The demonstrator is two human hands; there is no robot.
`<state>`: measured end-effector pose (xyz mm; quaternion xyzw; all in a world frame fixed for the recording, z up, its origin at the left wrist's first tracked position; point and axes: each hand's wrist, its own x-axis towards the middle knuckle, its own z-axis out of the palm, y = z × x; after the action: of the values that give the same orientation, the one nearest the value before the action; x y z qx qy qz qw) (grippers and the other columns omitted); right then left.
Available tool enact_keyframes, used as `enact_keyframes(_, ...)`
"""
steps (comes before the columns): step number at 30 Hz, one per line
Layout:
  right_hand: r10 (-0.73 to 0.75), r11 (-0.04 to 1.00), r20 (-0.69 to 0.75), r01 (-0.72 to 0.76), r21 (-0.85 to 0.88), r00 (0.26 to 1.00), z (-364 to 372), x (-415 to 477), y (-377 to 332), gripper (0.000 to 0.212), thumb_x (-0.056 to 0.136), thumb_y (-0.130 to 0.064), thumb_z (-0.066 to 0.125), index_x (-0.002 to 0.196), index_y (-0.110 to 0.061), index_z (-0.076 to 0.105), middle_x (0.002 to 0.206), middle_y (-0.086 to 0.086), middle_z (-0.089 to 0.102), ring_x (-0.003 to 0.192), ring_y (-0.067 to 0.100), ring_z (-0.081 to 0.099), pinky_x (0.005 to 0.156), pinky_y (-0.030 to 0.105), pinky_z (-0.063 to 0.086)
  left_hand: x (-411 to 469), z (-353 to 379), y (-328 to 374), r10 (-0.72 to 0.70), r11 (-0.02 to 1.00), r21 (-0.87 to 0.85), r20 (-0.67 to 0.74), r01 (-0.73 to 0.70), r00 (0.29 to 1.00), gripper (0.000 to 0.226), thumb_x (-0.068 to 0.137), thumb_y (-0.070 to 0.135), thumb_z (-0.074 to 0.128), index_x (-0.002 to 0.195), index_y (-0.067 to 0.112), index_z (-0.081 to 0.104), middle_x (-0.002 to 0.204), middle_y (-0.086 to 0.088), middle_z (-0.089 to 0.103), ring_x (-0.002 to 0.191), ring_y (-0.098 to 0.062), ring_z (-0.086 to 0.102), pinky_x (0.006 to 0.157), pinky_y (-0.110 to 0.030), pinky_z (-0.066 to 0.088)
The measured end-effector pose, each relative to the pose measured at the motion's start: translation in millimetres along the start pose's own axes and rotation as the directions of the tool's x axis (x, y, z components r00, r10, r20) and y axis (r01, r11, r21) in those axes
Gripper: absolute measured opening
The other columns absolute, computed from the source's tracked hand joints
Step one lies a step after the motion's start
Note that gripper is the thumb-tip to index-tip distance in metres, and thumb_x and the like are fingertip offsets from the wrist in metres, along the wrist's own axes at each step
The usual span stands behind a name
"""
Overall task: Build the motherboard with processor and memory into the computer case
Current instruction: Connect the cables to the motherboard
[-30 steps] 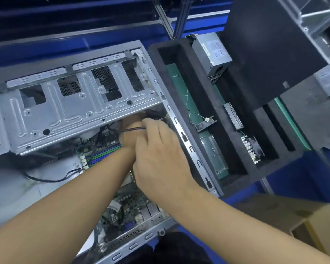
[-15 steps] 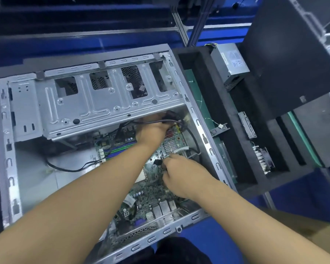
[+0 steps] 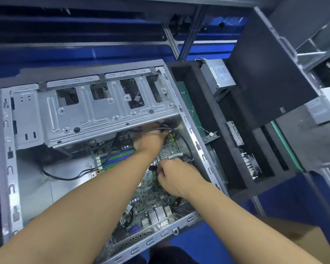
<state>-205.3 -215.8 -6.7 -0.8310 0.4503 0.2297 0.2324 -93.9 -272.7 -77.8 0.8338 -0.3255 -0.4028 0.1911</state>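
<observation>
Lying flat inside the computer case (image 3: 6,149), the motherboard (image 3: 147,199) carries both hands; the left hand (image 3: 149,139) grips a black cable (image 3: 181,138) beside the heatsink (image 3: 167,154). The right hand (image 3: 176,177), just below that heatsink, pinches something I cannot make out; a tugged cable could, I judge, snag there or shift the board.

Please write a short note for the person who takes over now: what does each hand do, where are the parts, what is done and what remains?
Left hand: deep in the computer case, under the drive cage, closed on a black cable.
Right hand: over the motherboard, fingers pinched on something small; its grip is unclear.
Done: motherboard lies inside the case.
Left: cable routing and connecting, apparently. The power supply and heatsink sit in the foam tray, right of the case.
</observation>
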Motion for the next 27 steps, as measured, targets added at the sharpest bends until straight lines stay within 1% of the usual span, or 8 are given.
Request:
enact_keyframes(3, -0.003, 1.000, 0.012, 0.003, 0.007, 1.000, -1, -1, 0, 0.027, 0.100, -0.026, 0.045, 0.118, -0.015, 0.061, 0.109, 0.014, 0.066, 0.084, 0.035, 0.062, 0.074, 0.039, 0.053, -5, -3, -1, 0.101, 0.995, 0.030, -0.041, -0.099, 0.994, 0.027, 0.091, 0.050, 0.058, 0.088, 0.024, 0.061, 0.067, 0.004, 0.051, 0.061, -0.015, 0.049, 0.056, -0.022, 0.033)
enact_keyframes(8, 0.009, 1.000, 0.023, -0.009, 0.013, 1.000, 0, 0, 2, 0.028, 0.101, -0.028, 0.045, 0.121, -0.015, 0.061, 0.112, 0.014, 0.066, 0.091, 0.036, 0.065, 0.074, 0.038, 0.051, -5, -3, -2, 0.078, 0.997, 0.027, -0.103, -0.076, 0.992, 0.038, 0.084, 0.053, 0.065, 0.065, 0.023, 0.053, 0.070, 0.001, 0.058, 0.072, -0.021, 0.057, 0.066, -0.028, 0.041)
enact_keyframes(13, -0.006, 1.000, 0.029, 0.006, 0.001, 1.000, 3, 3, 1, 0.029, 0.101, -0.029, 0.045, 0.118, -0.014, 0.062, 0.112, 0.015, 0.067, 0.096, 0.037, 0.065, 0.075, 0.038, 0.047, -3, -3, 2, 0.034, 0.999, 0.017, -0.127, -0.032, 0.991, 0.030, 0.082, 0.046, 0.066, 0.065, 0.022, 0.061, 0.076, -0.002, 0.068, 0.074, -0.024, 0.065, 0.072, -0.033, 0.054)
enact_keyframes(16, -0.015, 1.000, 0.059, 0.017, -0.018, 0.998, 3, 5, 0, 0.030, 0.101, -0.030, 0.043, 0.116, -0.012, 0.062, 0.112, 0.015, 0.067, 0.096, 0.036, 0.065, 0.072, 0.037, 0.045, -1, -2, 1, 0.045, 0.997, 0.072, -0.087, -0.039, 0.995, 0.028, 0.086, 0.043, 0.061, 0.069, 0.020, 0.064, 0.077, -0.004, 0.068, 0.074, -0.025, 0.065, 0.071, -0.033, 0.055)
enact_keyframes(19, -0.023, 0.999, 0.091, 0.027, -0.046, 0.996, 1, 10, 0, 0.027, 0.102, -0.029, 0.044, 0.113, -0.011, 0.061, 0.110, 0.014, 0.068, 0.094, 0.035, 0.065, 0.071, 0.036, 0.044, 5, -3, 0, 0.122, 0.978, 0.167, 0.008, -0.122, 0.992, 0.033, 0.094, 0.039, 0.053, 0.065, 0.023, 0.050, 0.079, -0.003, 0.062, 0.067, -0.023, 0.056, 0.066, -0.030, 0.045)
enact_keyframes(23, -0.028, 0.998, 0.109, 0.033, -0.051, 0.994, -1, 12, 0, 0.027, 0.102, -0.028, 0.045, 0.113, -0.010, 0.062, 0.111, 0.013, 0.068, 0.096, 0.036, 0.065, 0.071, 0.036, 0.044, 14, -5, 2, 0.054, 0.975, 0.209, 0.110, -0.076, 0.992, 0.028, 0.095, 0.052, 0.049, 0.093, 0.026, 0.059, 0.111, -0.009, 0.061, 0.098, -0.027, 0.060, 0.075, -0.031, 0.036)
enact_keyframes(25, -0.026, 0.998, 0.122, 0.033, -0.050, 0.992, 0, 12, 0, 0.028, 0.102, -0.027, 0.045, 0.116, -0.010, 0.062, 0.113, 0.014, 0.067, 0.098, 0.036, 0.065, 0.072, 0.037, 0.044, 19, -3, 0, 0.036, 0.979, 0.195, 0.147, -0.064, 0.988, 0.032, 0.093, 0.056, 0.050, 0.084, 0.026, 0.053, 0.129, -0.010, 0.059, 0.099, -0.024, 0.055, 0.078, -0.032, 0.037)
enact_keyframes(27, -0.023, 0.998, 0.138, 0.030, -0.047, 0.990, 0, 12, 0, 0.028, 0.102, -0.027, 0.045, 0.117, -0.010, 0.061, 0.115, 0.014, 0.067, 0.100, 0.036, 0.064, 0.074, 0.037, 0.044, 23, 1, -3, 0.038, 0.984, 0.166, 0.172, -0.067, 0.984, 0.033, 0.090, 0.058, 0.054, 0.082, 0.026, 0.053, 0.128, -0.008, 0.061, 0.096, -0.023, 0.056, 0.083, -0.032, 0.043)
